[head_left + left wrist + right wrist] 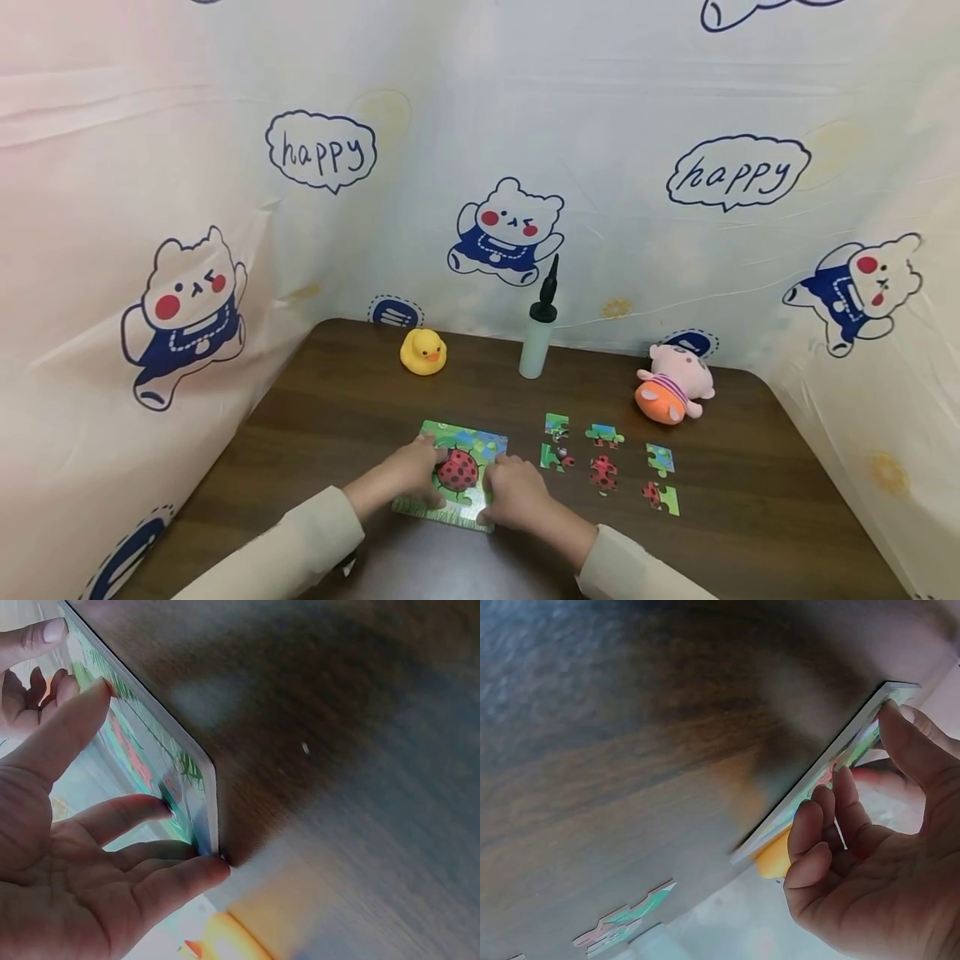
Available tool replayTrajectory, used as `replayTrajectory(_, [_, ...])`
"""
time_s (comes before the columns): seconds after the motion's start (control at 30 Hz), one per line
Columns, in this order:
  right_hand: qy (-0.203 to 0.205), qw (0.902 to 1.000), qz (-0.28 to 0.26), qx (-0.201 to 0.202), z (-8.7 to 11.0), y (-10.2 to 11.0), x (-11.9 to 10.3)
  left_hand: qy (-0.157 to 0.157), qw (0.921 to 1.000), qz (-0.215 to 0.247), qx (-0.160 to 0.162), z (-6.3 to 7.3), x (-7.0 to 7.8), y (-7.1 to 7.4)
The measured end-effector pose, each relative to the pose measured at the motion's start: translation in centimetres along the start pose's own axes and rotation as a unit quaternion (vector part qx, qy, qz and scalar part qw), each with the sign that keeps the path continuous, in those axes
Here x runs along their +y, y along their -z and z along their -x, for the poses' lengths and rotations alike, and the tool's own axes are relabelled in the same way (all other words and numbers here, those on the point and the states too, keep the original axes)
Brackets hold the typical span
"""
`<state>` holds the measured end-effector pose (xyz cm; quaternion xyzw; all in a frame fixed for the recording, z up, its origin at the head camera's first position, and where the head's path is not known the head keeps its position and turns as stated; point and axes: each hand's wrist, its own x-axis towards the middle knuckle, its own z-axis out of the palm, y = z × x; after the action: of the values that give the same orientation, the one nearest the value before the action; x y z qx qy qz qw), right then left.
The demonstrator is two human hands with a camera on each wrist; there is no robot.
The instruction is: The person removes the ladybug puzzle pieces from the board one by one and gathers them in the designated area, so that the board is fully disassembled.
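A square jigsaw puzzle board [442, 514] with a ladybug picture [457, 469] lies flat on the table between both hands. My left hand [416, 471] rests at its left side. In the left wrist view, the left thumb [86, 720] and spread fingers touch the picture, with the little finger at the board's corner. At the right side is my right hand [517, 492]. The right wrist view shows its thumb [907, 742] and index finger on the board, the other fingers loosely bent. Neither hand visibly pinches a piece. The hands cover parts of the picture.
Several loose puzzle pieces [603, 472] lie in rows right of the board. Behind stand a yellow rubber duck [423, 352] and a hand pump [535, 346] with a black nozzle. A pink plush toy [675, 385] lies at back right. Printed cloth surrounds the brown table [337, 400].
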<state>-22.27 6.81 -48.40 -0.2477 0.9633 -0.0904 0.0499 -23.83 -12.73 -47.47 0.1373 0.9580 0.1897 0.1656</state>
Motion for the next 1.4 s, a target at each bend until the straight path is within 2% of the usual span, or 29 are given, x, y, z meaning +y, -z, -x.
replayTrajectory(0.13, [-0.005, 0.9993, -0.038, 0.006, 0.1, 0.0, 0.1, 0.007, 1.0, -0.003, -0.004, -0.1, 0.0, -0.1])
replayTrajectory(0.2, [-0.008, 0.9963, -0.085, 0.013, 0.2, -0.1, 0.2, 0.008, 1.0, -0.002, -0.005, -0.1, 0.0, -0.2])
replayTrajectory(0.27, [-0.008, 0.9892, -0.144, 0.026, 0.2, -0.2, 0.5, 0.006, 1.0, 0.001, -0.005, -0.1, 0.0, -0.2])
replayTrajectory(0.4, [-0.009, 0.9615, -0.271, 0.042, 0.1, 0.1, 1.4, 0.003, 1.0, 0.005, -0.004, 0.0, -0.1, -0.2])
replayTrajectory(0.5, [-0.02, 0.9356, -0.351, 0.027, 0.4, 0.4, 2.4, -0.001, 1.0, 0.007, -0.006, 0.0, 0.0, -0.2])
replayTrajectory(0.57, [-0.018, 0.9222, -0.386, 0.015, 0.8, 0.8, 3.1, -0.005, 0.9999, 0.008, -0.008, -0.1, 0.1, -0.3])
replayTrajectory(0.63, [-0.011, 0.916, -0.401, 0.012, 1.3, 1.4, 3.9, -0.007, 0.9999, 0.006, -0.01, -0.1, 0.1, -0.3])
replayTrajectory(0.73, [-0.007, 0.9192, -0.393, 0.027, 2.3, 2.6, 5.2, -0.006, 1.0, 0.001, -0.007, -0.2, 0.0, -0.4])
replayTrajectory(0.83, [-0.025, 0.9236, -0.381, 0.04, 3.3, 3.8, 7.0, -0.003, 1.0, -0.005, -0.005, -0.4, -0.3, -0.4])
replayTrajectory(0.97, [-0.041, 0.9313, -0.36, 0.035, 5.4, 5.1, 10.8, 0.0, 1.0, -0.007, -0.006, -0.5, -0.6, -0.3])
replayTrajectory(1.1, [-0.045, 0.9413, -0.334, 0.017, 8.2, 6.2, 15.2, 0.005, 1.0, 0.002, -0.006, -0.4, -0.6, -0.2])
replayTrajectory(1.23, [-0.054, 0.9428, -0.329, -0.016, 11.5, 6.2, 18.8, 0.002, 0.9999, 0.007, -0.009, -0.2, -0.4, 0.0])
replayTrajectory(1.4, [-0.072, 0.9383, -0.335, -0.05, 14.7, 4.7, 21.0, 0.0, 0.9999, 0.0, -0.012, -0.1, 0.0, 0.1])
